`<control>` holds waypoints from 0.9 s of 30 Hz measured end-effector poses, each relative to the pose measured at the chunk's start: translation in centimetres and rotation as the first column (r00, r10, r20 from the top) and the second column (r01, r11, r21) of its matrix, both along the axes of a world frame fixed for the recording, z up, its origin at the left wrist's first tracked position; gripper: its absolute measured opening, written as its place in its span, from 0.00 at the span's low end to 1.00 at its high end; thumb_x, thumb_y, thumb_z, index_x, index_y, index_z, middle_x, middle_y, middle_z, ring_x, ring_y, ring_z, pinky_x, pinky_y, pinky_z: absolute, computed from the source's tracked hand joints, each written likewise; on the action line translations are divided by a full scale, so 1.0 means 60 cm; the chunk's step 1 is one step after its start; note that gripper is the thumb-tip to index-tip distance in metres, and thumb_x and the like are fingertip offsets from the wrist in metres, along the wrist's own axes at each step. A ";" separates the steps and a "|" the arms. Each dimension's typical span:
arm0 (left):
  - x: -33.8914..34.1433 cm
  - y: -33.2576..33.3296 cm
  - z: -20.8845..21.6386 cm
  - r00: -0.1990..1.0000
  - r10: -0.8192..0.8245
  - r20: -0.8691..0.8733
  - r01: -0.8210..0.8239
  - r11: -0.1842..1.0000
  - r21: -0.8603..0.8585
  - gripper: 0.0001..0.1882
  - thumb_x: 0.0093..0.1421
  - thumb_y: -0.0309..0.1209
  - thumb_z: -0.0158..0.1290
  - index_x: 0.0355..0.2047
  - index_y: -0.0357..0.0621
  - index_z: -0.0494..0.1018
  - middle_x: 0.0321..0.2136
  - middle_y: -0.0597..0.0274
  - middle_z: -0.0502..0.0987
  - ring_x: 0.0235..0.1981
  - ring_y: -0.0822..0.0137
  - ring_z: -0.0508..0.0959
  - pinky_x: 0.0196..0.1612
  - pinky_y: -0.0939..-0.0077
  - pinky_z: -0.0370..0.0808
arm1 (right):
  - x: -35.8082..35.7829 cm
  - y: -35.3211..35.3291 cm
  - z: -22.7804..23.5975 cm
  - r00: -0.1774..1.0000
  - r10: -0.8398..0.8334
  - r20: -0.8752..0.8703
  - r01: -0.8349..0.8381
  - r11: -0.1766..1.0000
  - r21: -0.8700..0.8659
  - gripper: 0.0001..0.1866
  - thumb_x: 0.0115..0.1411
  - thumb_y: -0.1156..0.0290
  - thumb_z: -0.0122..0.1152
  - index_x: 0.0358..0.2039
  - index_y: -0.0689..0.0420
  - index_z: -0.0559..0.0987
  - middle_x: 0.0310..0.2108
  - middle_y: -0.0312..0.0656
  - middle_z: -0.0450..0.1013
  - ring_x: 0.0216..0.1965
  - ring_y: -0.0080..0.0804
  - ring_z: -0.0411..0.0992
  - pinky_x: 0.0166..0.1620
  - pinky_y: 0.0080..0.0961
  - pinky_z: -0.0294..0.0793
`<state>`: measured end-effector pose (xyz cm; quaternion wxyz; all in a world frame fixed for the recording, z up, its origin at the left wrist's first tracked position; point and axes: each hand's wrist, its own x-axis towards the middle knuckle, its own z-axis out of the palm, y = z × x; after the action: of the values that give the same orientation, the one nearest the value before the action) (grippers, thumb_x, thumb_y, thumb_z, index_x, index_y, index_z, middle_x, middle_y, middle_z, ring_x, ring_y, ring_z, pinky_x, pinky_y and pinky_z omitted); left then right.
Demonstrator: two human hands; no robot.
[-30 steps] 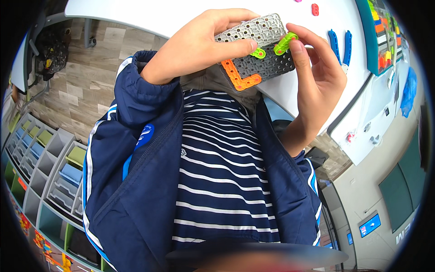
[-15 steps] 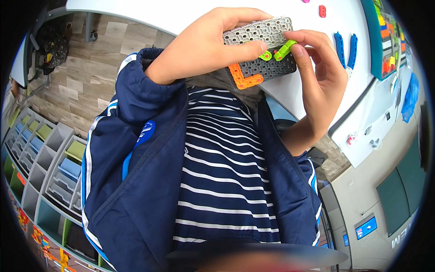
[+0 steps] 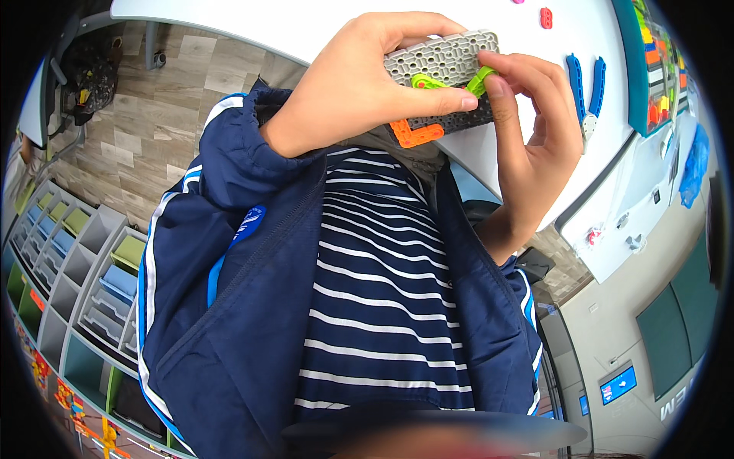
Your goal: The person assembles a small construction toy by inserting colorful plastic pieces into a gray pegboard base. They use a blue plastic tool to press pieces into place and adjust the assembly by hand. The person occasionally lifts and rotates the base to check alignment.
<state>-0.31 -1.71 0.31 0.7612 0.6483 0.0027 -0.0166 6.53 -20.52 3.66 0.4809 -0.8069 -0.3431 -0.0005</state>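
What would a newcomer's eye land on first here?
Probably the bright green piece held by the right hand. Next comes the orange corner piece at the lower left of the dark panel, below the left hand. After that, the blue-handled tool on the white table, right of both hands.

Grey block [image 3: 447, 60]: matt plastic, rough with holes
Green pieces [image 3: 480, 81]: smooth, glossy plastic
Orange corner [image 3: 417, 135]: smooth plastic, faint sheen
Worktop [image 3: 229, 15]: smooth, satin-looking
Jacket [image 3: 237, 321]: smooth cloth, slight sheen
Shirt [image 3: 382, 306]: soft, matt cloth
Floor [image 3: 187, 99]: matt, wood-look
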 end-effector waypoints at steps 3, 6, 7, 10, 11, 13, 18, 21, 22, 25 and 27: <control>0.000 -0.005 0.004 1.000 0.009 -0.020 -0.010 0.999 -0.049 0.21 0.57 0.31 0.70 0.49 0.36 0.80 0.37 0.61 0.84 0.38 0.75 0.82 0.45 0.79 0.80 | -0.008 0.001 -0.004 0.996 -0.078 -0.049 0.081 0.995 0.061 0.13 0.59 0.81 0.69 0.46 0.61 0.85 0.42 0.43 0.79 0.39 0.29 0.77 0.39 0.23 0.77; -0.001 -0.006 0.006 0.999 0.001 -0.043 -0.004 0.996 -0.084 0.21 0.57 0.31 0.69 0.49 0.36 0.80 0.36 0.61 0.84 0.38 0.75 0.82 0.45 0.79 0.80 | -0.014 -0.001 -0.006 0.976 -0.091 -0.196 0.118 0.985 0.129 0.16 0.61 0.81 0.68 0.51 0.64 0.82 0.46 0.43 0.78 0.43 0.29 0.77 0.43 0.23 0.79; -0.002 -0.006 0.007 0.999 -0.001 -0.051 -0.003 0.996 -0.089 0.21 0.57 0.30 0.69 0.49 0.35 0.80 0.36 0.61 0.84 0.38 0.75 0.82 0.45 0.79 0.80 | -0.017 -0.003 -0.005 0.959 -0.062 -0.275 0.106 0.983 0.148 0.17 0.62 0.81 0.68 0.52 0.65 0.81 0.47 0.44 0.77 0.45 0.29 0.77 0.45 0.24 0.79; -0.004 -0.007 0.008 0.997 0.059 0.043 -0.062 0.995 0.077 0.20 0.56 0.30 0.69 0.48 0.35 0.80 0.36 0.61 0.84 0.38 0.75 0.82 0.45 0.78 0.80 | -0.023 -0.008 -0.002 0.898 -0.004 -0.440 0.086 0.982 0.167 0.18 0.64 0.80 0.66 0.55 0.67 0.79 0.48 0.45 0.77 0.49 0.30 0.77 0.49 0.25 0.79; -0.005 -0.008 0.010 0.996 0.067 0.051 -0.072 0.993 0.089 0.20 0.56 0.30 0.69 0.48 0.35 0.81 0.36 0.61 0.84 0.38 0.74 0.83 0.45 0.78 0.80 | -0.026 -0.009 0.000 0.894 -0.007 -0.448 0.089 0.983 0.162 0.18 0.64 0.80 0.66 0.55 0.67 0.79 0.48 0.45 0.77 0.49 0.30 0.77 0.50 0.26 0.79; -0.008 -0.010 0.013 0.992 0.092 0.081 -0.103 0.984 0.145 0.20 0.56 0.29 0.69 0.48 0.36 0.81 0.37 0.60 0.85 0.38 0.74 0.83 0.46 0.77 0.80 | -0.029 -0.011 0.003 0.898 -0.005 -0.441 0.087 0.982 0.167 0.19 0.64 0.81 0.66 0.55 0.68 0.79 0.48 0.46 0.77 0.50 0.30 0.77 0.51 0.26 0.78; -0.017 -0.012 0.029 0.982 0.135 0.133 -0.158 0.970 0.186 0.19 0.55 0.28 0.69 0.48 0.37 0.82 0.38 0.56 0.86 0.39 0.69 0.86 0.46 0.76 0.82 | -0.034 -0.011 0.010 0.938 0.002 -0.347 0.061 0.983 0.171 0.19 0.64 0.81 0.65 0.56 0.68 0.79 0.49 0.47 0.78 0.50 0.31 0.77 0.51 0.24 0.77; -0.020 -0.010 0.037 0.978 0.142 0.153 -0.173 0.961 0.215 0.19 0.55 0.27 0.68 0.48 0.37 0.82 0.38 0.56 0.86 0.39 0.68 0.86 0.45 0.75 0.82 | -0.036 -0.008 0.012 0.954 0.002 -0.301 0.057 0.981 0.186 0.19 0.65 0.81 0.65 0.56 0.68 0.79 0.48 0.47 0.78 0.49 0.31 0.77 0.51 0.24 0.76; -0.020 -0.009 0.038 0.977 0.146 0.157 -0.178 0.962 0.209 0.19 0.55 0.27 0.68 0.48 0.37 0.82 0.38 0.56 0.86 0.39 0.67 0.87 0.45 0.75 0.82 | -0.038 -0.006 0.011 0.953 -0.002 -0.302 0.063 0.979 0.192 0.18 0.65 0.81 0.65 0.55 0.68 0.79 0.49 0.47 0.78 0.49 0.31 0.77 0.51 0.24 0.76; -0.022 -0.004 0.041 0.983 0.090 0.161 -0.127 0.963 0.239 0.23 0.56 0.20 0.68 0.53 0.34 0.79 0.42 0.59 0.84 0.43 0.72 0.84 0.47 0.78 0.81 | -0.044 -0.002 0.011 0.951 -0.036 -0.308 0.095 0.979 0.179 0.18 0.65 0.81 0.65 0.55 0.69 0.79 0.49 0.47 0.78 0.50 0.32 0.77 0.52 0.25 0.76; -0.023 -0.002 0.041 0.985 0.089 0.149 -0.124 0.961 0.245 0.23 0.56 0.20 0.68 0.53 0.34 0.79 0.42 0.59 0.84 0.42 0.72 0.84 0.47 0.78 0.81 | -0.049 0.000 0.012 0.943 -0.068 -0.326 0.123 0.981 0.152 0.19 0.65 0.81 0.65 0.55 0.69 0.78 0.49 0.47 0.77 0.50 0.32 0.76 0.54 0.26 0.76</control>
<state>-1.68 -1.84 2.75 0.6701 0.7389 -0.0122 0.0694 3.60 -20.52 4.39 0.5966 -0.7679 -0.2198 0.0774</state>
